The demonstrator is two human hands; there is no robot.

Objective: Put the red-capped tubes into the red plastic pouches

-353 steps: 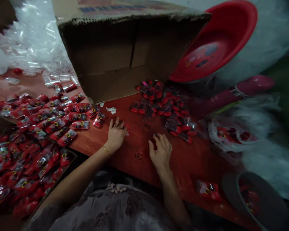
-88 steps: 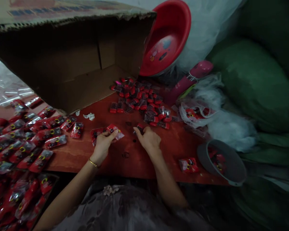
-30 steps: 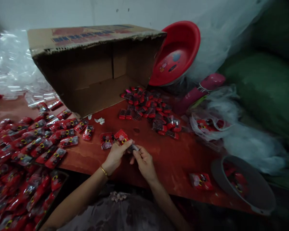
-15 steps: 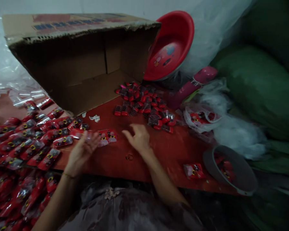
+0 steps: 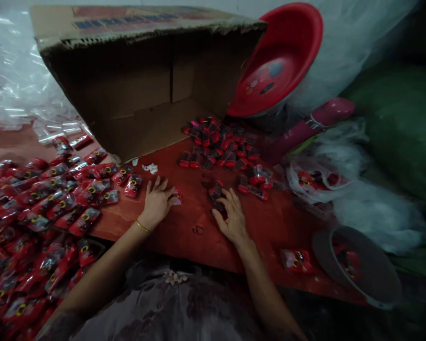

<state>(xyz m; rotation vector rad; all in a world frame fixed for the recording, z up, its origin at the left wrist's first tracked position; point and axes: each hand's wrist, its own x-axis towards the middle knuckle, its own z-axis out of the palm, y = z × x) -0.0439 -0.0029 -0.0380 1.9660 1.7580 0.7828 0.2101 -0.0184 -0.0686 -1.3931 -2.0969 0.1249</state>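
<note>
Dark-red packets point(image 5: 216, 193) lie at the right hand point(image 5: 233, 219), fingers half-open, grip unclear, inside the front edge of the tabletop point(image 5: 188, 218). Left hand point(image 5: 157, 201), fingers spread, overlies a red sachet point(image 5: 178, 196). Picking up seems underway; next calls for pinching.

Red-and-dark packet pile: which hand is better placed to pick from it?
Right hand, likely: it's at a dark packet just in front of the pile; the left hand is farther away, by a red printed piece.
</note>
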